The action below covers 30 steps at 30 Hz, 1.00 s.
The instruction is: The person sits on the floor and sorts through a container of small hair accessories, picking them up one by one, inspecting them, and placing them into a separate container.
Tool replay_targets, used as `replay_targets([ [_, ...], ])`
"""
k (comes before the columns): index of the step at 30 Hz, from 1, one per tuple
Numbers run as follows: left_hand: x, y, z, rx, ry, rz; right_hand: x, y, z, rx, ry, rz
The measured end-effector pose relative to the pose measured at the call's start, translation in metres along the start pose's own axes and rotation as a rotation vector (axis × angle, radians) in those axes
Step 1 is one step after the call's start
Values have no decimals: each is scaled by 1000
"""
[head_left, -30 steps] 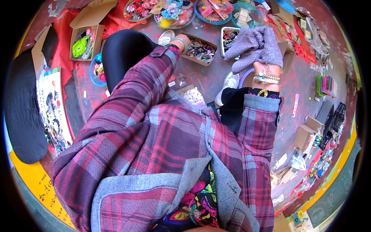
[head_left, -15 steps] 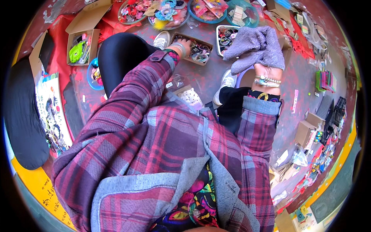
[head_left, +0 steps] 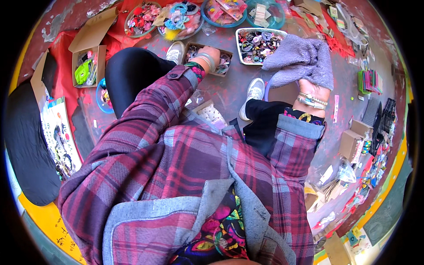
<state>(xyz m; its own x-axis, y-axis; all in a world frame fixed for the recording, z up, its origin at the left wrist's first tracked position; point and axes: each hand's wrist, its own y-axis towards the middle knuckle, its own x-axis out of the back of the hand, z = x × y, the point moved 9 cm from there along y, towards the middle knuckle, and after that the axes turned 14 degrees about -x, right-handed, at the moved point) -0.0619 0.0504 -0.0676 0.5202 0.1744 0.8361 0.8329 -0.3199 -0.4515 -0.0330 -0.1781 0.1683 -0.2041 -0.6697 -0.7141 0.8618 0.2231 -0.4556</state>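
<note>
L hand [head_left: 211, 54] reaches into small brown cardboard box [head_left: 207, 63] on the floor, just past a white shoe [head_left: 176, 51]; box holds small mixed hair bands & trinkets. Fingers buried in the contents, so L grip: cannot tell if apart or together. Wrist carries pale bangles.

R hand [head_left: 312, 88] grip clamped on purple cloth [head_left: 301, 60], fuzzy, towel-like, bunched & draped over the fingers, held above the floor beside white rectangular tray [head_left: 260, 43]; tray full of dark & coloured rings/bands.

Further out, top: round bowl [head_left: 142, 19] w/ red-pink bits; round blue-rimmed tub [head_left: 223, 11] w/ packaged items; teal round tub [head_left: 264, 12] w/ cards. Left: open cardboard box [head_left: 86, 68], flaps up, green plastic item inside. Floor [head_left: 238, 90] grey, worn, red paint patches. Sleeves plaid, maroon/grey, soft weave
</note>
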Motion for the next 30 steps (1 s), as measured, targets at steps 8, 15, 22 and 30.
replay_targets([
  [8, -64, 46, -16, -211, -185, 25, 19, -1, 27, 42, 3, 37],
  [15, -149, 91, 30, -28, -69, 178, 24, -5, 36, 31, 116, 41],
  [22, -113, 75, -20, -123, 94, 414, 29, -14, 50, 159, 162, 121],
  [30, -101, 72, -40, -391, 173, 503, -43, -47, 72, 252, 39, 608],
])
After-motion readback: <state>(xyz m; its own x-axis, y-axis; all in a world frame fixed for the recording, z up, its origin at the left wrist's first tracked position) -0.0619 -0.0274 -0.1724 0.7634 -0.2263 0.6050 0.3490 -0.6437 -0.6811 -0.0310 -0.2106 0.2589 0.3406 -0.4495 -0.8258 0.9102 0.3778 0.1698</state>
